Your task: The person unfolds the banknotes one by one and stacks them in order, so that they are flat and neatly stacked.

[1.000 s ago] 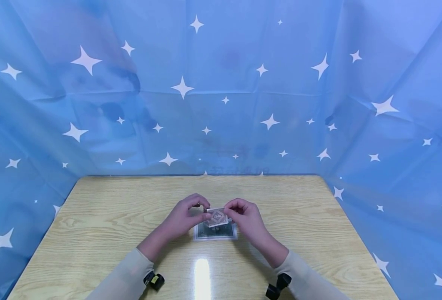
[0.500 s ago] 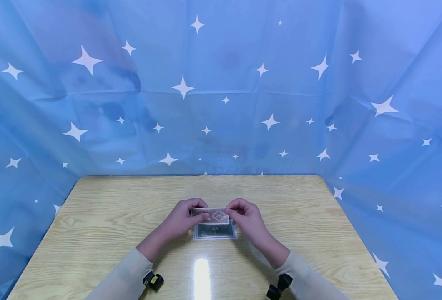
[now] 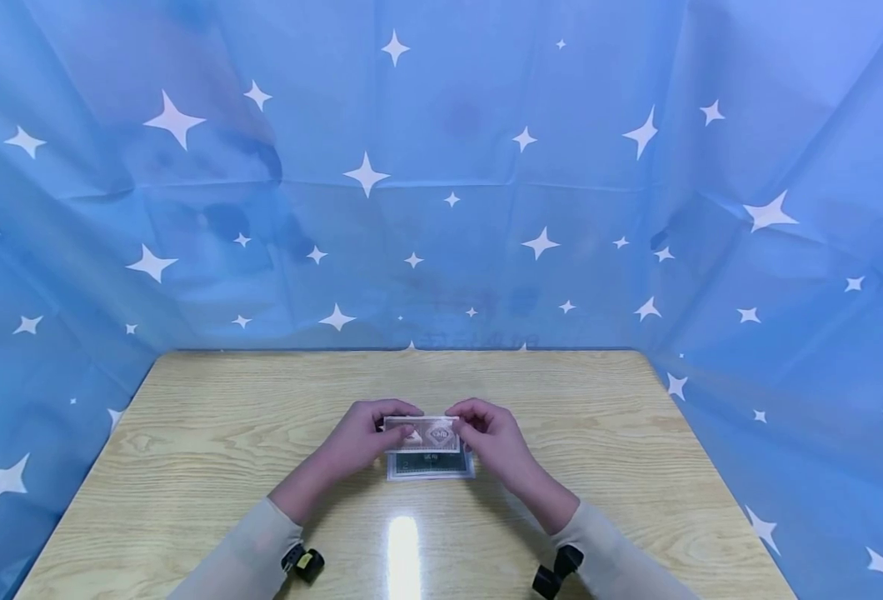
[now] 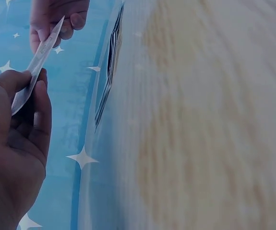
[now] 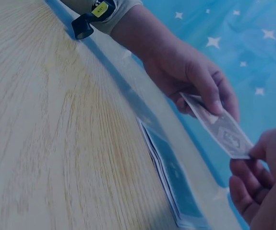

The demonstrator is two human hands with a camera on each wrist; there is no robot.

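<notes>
A pale, banknote-like printed paper slip (image 3: 439, 434) with a diamond emblem is held above the table. My left hand (image 3: 362, 433) pinches its left part, thumb (image 5: 213, 103) across the printed face. At the other end my right hand (image 3: 496, 437) pinches the corner between thumb and fingers. Seen edge-on in the left wrist view, the slip (image 4: 44, 50) bends slightly. Below both hands lies a stack of dark green slips (image 3: 430, 464) with white borders; the held slip covers its far part. Several layers show along the stack's edge (image 5: 169, 177) in the right wrist view.
The wood-grain table (image 3: 246, 467) extends to either side of the hands. A blue curtain with white stars (image 3: 441, 208) hangs behind and beside it. Light glares off the tabletop near the front. Black wrist cameras (image 3: 308, 563) sit on both sleeves.
The slip looked shorter and tilted, perhaps folded, a second ago; now it is spread out lengthwise between both hands. My left hand has shifted its hold. The stack has stayed put.
</notes>
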